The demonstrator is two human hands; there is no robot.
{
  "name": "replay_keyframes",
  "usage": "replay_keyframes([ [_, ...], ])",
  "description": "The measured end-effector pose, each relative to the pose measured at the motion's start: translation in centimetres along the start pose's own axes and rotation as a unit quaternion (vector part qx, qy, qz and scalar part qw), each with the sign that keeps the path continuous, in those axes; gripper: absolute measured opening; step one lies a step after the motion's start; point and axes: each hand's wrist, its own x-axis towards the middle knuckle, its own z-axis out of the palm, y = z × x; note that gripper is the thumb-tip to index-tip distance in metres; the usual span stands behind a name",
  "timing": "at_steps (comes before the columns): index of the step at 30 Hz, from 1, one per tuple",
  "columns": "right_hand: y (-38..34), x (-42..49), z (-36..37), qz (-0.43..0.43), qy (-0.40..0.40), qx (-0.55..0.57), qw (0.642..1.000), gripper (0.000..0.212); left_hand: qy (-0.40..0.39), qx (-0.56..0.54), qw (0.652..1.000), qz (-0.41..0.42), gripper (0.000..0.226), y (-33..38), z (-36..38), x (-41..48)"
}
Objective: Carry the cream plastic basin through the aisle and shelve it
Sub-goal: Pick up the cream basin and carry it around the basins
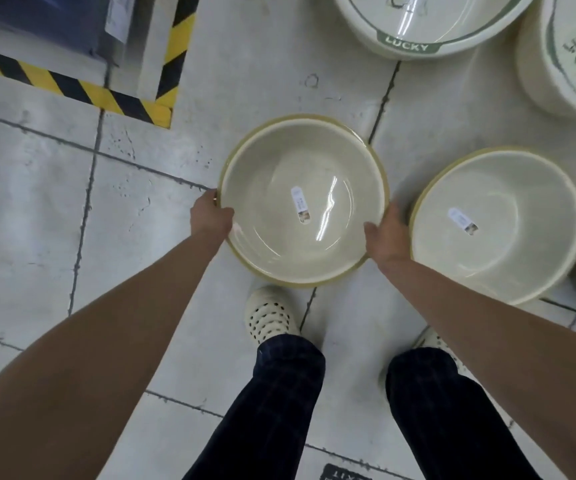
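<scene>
A round cream plastic basin [279, 168] with an olive-tan rim and a white label on its bottom is held out in front of me, above the tiled floor. My left hand [210, 214] grips its left rim, thumb inside the bowl. On the opposite rim my right hand [385, 237] grips the same way. The basin faces up and holds nothing but the label.
A second, similar cream basin [522, 188] sits on the floor just right of my right hand. Larger "LUCKY" tubs [428, 32] [563, 74] stand at the top right. Yellow-black hazard tape [72, 88] edges a fixture at the top left. My feet stand below the basin.
</scene>
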Motion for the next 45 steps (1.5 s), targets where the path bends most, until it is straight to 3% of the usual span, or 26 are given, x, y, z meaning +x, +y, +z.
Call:
replay_keyframes([
  [4,0.1,-4.4,-4.6,0.014,-0.018,0.055,0.998,0.048,0.009,-0.014,0.998,0.060,0.024,3.2,-3.1,-5.4],
  [10,1.7,-10.4,-15.2,0.029,0.050,0.132,0.989,0.047,0.019,-0.034,0.993,0.115,0.026,12.3,-3.2,-16.1],
  [15,7.0,-12.0,-24.7,0.056,0.079,0.134,0.986,0.036,-0.059,0.010,0.987,0.152,0.027,18.3,0.6,-22.5],
  [19,12.5,-10.6,-28.5,0.074,0.106,0.145,0.981,0.040,-0.112,0.044,0.976,0.181,0.032,20.3,6.6,-23.9],
  [25,19.3,-5.9,-26.1,0.097,0.108,0.163,0.976,0.041,-0.114,0.083,0.967,0.210,0.039,19.7,16.0,-20.8],
  [32,23.7,-1.0,-21.8,0.087,0.117,0.167,0.975,0.044,-0.080,0.158,0.937,0.302,0.037,16.8,21.3,-17.1],
  [40,26.3,1.8,-20.0,0.066,0.124,0.178,0.974,0.052,-0.098,0.172,0.929,0.314,0.037,16.2,24.2,-14.7],
  [45,26.8,2.6,-18.5,0.079,0.122,0.222,0.964,0.058,-0.122,0.131,0.943,0.281,0.047,15.4,25.1,-14.1],
])
